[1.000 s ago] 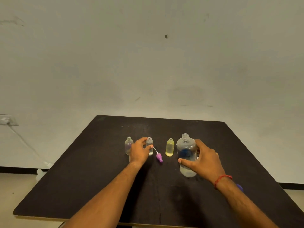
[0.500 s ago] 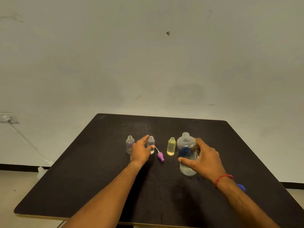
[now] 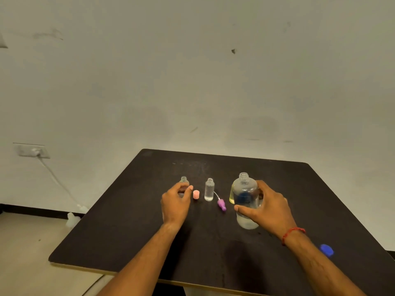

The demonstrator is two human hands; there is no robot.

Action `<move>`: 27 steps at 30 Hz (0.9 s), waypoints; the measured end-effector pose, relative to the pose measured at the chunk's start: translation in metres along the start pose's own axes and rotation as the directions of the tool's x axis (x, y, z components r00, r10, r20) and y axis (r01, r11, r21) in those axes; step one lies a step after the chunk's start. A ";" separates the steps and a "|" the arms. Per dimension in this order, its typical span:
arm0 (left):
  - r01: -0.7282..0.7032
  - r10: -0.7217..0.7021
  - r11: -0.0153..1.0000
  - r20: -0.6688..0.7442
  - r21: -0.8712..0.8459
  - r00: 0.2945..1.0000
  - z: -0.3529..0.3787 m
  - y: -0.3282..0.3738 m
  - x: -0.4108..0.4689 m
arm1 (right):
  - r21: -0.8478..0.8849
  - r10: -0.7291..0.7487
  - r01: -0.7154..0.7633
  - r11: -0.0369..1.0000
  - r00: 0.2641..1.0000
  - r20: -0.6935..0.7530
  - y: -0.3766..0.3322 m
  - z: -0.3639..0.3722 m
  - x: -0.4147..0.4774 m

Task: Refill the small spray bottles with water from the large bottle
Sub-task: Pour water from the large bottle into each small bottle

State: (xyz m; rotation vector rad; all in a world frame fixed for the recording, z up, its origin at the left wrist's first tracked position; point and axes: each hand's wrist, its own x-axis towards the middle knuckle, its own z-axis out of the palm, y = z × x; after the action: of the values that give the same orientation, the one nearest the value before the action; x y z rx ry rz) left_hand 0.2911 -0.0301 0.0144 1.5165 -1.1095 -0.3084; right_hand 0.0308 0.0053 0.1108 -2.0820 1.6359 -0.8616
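The large clear plastic bottle (image 3: pixel 245 195) stands uncapped on the dark square tabletop (image 3: pixel 128 231), with the right hand (image 3: pixel 271 210) gripping its side. Well left of it, the left hand (image 3: pixel 176 202) curls round a small clear spray bottle (image 3: pixel 183 180). A second small clear bottle (image 3: pixel 209 190) stands between.

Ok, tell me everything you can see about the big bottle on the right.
The large bottle is clear, frosted-looking plastic with an open threaded neck, no cap. It stands upright on the black table, holding clear liquid, with a dark blue patch at mid-height. The right hand grips it, thumb across the front. A yellow bottle peeks from behind its left side.
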 end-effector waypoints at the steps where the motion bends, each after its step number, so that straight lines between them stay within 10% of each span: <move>1: 0.000 0.000 1.000 -0.020 0.024 1.000 -0.004 -0.002 0.002 | 0.005 -0.006 0.006 1.000 1.000 0.002 -0.003 0.002 0.000; 16: 0.174 -0.204 0.969 0.178 0.173 0.963 0.009 -0.033 0.043 | 0.005 -0.076 0.076 0.997 0.997 0.000 -0.014 0.018 0.009; 27: -0.027 0.019 0.998 0.155 0.049 0.988 -0.025 -0.001 0.022 | -0.110 -0.183 0.187 0.976 0.982 0.049 -0.027 0.019 0.025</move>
State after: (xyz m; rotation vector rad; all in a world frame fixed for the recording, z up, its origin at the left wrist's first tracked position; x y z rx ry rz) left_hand 0.3210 -0.0313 0.0291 1.5434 -1.2648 -0.3895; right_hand 0.0670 -0.0134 0.1196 -2.3443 1.5226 -0.7963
